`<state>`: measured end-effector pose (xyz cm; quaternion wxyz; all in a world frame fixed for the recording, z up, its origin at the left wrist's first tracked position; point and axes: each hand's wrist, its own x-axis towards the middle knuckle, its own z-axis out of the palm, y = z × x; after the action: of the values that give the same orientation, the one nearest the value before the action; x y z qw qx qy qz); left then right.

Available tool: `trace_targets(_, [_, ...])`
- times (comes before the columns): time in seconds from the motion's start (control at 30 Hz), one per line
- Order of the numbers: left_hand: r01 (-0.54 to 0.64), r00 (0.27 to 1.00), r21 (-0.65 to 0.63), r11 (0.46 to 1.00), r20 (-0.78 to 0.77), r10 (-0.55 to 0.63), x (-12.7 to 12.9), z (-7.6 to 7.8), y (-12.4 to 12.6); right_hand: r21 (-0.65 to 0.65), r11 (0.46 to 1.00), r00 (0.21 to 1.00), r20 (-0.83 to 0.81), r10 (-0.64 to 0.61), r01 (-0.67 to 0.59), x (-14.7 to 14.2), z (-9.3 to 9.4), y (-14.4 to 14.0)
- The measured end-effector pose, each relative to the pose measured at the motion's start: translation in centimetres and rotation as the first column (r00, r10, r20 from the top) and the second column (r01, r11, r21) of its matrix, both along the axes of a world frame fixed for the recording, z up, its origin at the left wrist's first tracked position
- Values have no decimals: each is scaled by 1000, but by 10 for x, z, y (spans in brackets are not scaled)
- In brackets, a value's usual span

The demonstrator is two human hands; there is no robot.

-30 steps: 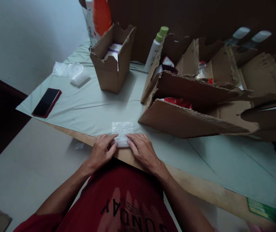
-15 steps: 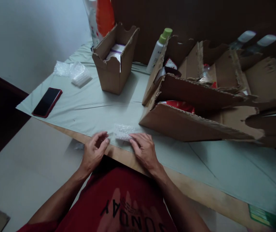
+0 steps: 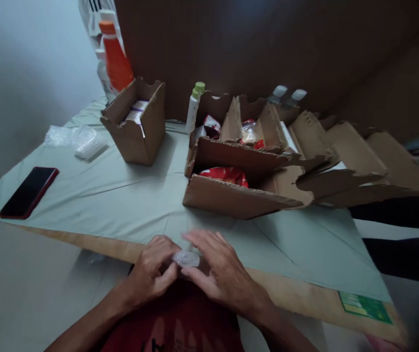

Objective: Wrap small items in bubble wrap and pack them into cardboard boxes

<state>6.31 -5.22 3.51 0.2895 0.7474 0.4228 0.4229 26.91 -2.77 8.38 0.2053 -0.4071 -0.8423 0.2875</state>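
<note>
My left hand [image 3: 154, 273] and my right hand [image 3: 215, 271] meet at the near edge of the table, just in front of my chest. Between their fingertips sits a small bubble-wrap bundle [image 3: 186, 258], rolled up tight and lifted off the pale green cloth [image 3: 121, 195]. Both hands pinch it, the left from the left side, the right over its top. What the wrap encloses is hidden.
A large torn cardboard box [image 3: 246, 190] with red packets lies just beyond my hands. A small open cardboard box [image 3: 134, 124], an orange bottle [image 3: 116, 56], a green-capped bottle [image 3: 194, 105], loose bubble wrap [image 3: 81, 139] and a dark phone [image 3: 28, 191] sit left and behind.
The bubble wrap lay flat on the cloth under my fingers; now it is rolled small and held up between both hands. The camera has tilted up.
</note>
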Motion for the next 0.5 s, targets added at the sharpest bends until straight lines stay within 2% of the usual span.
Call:
trace_targets(0.1, [57,997,9,998,51,-58,8,10,10,104,993,998,30,57,-60,24,32,9])
trace_targets(0.13, [47,996,-3,999,71,-47,9,12,14,159,987,1000,6,28,-28,36,45,14])
trace_targets(0.2, [0,996,-39,999,93,3,8,14,23,311,940,990,-52,-128,138,64,74,26])
trace_targets(0.23, [-39,995,-58,998,92,44,7,13,27,399,876,962,-67,-266,270,78,89,34])
trace_targets(0.27, [-82,992,-75,994,85,89,5,10,31,485,786,914,-71,-400,382,92,102,43])
trace_targets(0.3, [-121,989,-94,988,72,129,4,7,35,553,701,860,-56,-506,449,104,113,52])
trace_targets(0.33, [-152,986,-111,982,57,159,3,2,39,606,647,820,-16,-572,464,114,123,62])
trace_targets(0.37, [-173,983,-122,977,42,179,2,-3,41,643,630,800,44,-599,436,122,130,72])
trace_targets(0.5, [-200,980,-114,973,0,201,3,-24,46,670,708,759,336,-558,224,132,140,108])
